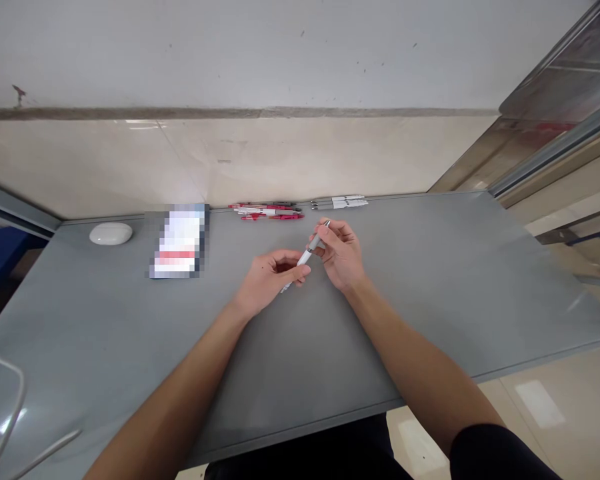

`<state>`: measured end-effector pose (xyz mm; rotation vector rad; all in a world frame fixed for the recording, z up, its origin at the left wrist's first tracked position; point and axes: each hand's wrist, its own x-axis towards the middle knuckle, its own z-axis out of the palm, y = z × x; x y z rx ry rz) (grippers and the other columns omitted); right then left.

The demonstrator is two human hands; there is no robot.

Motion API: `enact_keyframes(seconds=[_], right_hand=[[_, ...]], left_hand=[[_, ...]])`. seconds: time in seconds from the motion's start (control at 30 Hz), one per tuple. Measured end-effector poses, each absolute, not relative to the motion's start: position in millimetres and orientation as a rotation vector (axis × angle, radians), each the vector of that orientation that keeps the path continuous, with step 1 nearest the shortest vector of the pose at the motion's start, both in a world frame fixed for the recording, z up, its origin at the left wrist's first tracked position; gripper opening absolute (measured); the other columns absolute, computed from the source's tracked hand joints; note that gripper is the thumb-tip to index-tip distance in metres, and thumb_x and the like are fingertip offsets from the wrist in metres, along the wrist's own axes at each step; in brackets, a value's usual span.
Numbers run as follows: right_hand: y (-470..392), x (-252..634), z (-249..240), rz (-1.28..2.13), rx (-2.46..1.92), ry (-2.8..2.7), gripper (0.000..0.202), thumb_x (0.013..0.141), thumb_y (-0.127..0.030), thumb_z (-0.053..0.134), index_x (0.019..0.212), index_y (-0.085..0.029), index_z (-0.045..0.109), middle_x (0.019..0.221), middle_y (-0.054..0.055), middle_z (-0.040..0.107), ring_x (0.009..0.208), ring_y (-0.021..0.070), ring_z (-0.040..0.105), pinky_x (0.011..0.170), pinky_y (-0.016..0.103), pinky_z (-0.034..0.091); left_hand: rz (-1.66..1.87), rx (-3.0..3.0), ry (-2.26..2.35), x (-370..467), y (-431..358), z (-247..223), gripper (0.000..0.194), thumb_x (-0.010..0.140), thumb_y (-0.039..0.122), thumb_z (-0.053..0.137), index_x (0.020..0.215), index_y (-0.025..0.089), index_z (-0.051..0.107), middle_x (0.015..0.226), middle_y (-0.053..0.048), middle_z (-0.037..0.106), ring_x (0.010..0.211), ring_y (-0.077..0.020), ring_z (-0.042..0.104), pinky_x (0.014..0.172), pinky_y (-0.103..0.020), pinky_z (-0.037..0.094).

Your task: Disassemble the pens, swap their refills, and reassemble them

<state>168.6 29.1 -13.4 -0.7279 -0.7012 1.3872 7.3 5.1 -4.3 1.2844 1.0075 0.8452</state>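
Observation:
Over the middle of the grey table (290, 353), a white and grey pen (305, 256) is held at a slant between both my hands. My left hand (273, 273) pinches its white lower half, with the white end showing below the fingers. At the grey upper part, the thumb and fingers of my right hand (341, 250) close round the pen near its tip end. Just beyond my hands lie a bunch of red, white and grey pens (267, 211) and, to its right, several white and grey pens (339, 202) side by side.
A blurred-out phone-like slab (177, 241) lies left of my hands, with a white computer mouse (111, 233) farther left. A white cable (17, 393) crosses the near left corner. The tiled wall (300, 157) rises directly behind the table's far edge.

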Motion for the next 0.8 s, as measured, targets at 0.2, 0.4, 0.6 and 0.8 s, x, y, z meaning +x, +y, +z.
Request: enact_keyframes(seconds=[0.2, 0.4, 0.6, 0.8], right_hand=[[28, 169, -12, 1.418, -0.749, -0.710, 0.016, 0.067, -0.028, 0.079, 0.075, -0.026, 0.065, 0.084, -0.007, 0.067, 0.066, 0.0087, 0.064, 0.060, 0.025, 0.056], [27, 171, -11, 1.442, -0.725, -0.727, 0.015, 0.069, -0.029, 0.077, 0.078, -0.026, 0.066, 0.078, -0.006, 0.066, 0.065, 0.0094, 0.064, 0.059, 0.025, 0.055], [27, 170, -10, 1.387, -0.780, -0.691, 0.020, 0.064, -0.028, 0.080, 0.071, -0.025, 0.062, 0.087, -0.008, 0.066, 0.063, 0.0073, 0.062, 0.058, 0.024, 0.055], [27, 170, -11, 1.391, -0.827, -0.711, 0.018, 0.064, -0.031, 0.080, 0.074, -0.025, 0.066, 0.088, -0.006, 0.068, 0.064, 0.0076, 0.062, 0.059, 0.024, 0.054]], left_hand=[[0.774, 1.378, 0.947, 7, 3, 3, 0.029, 0.084, 0.044, 0.063, 0.080, 0.016, 0.069, 0.074, -0.002, 0.065, 0.067, -0.0130, 0.062, 0.071, -0.028, 0.052], [0.726, 1.369, 0.898, 6, 1, 5, 0.033, 0.085, 0.047, 0.060, 0.081, 0.015, 0.070, 0.079, -0.005, 0.068, 0.071, -0.0152, 0.064, 0.074, -0.031, 0.053], [0.752, 1.321, 0.962, 5, 3, -1, 0.031, 0.076, 0.043, 0.072, 0.096, 0.019, 0.071, 0.081, -0.003, 0.068, 0.072, -0.0160, 0.064, 0.077, -0.033, 0.052], [0.739, 1.329, 0.934, 5, 3, 0, 0.026, 0.079, 0.041, 0.069, 0.089, 0.017, 0.071, 0.076, -0.002, 0.067, 0.071, -0.0153, 0.064, 0.076, -0.032, 0.053]])
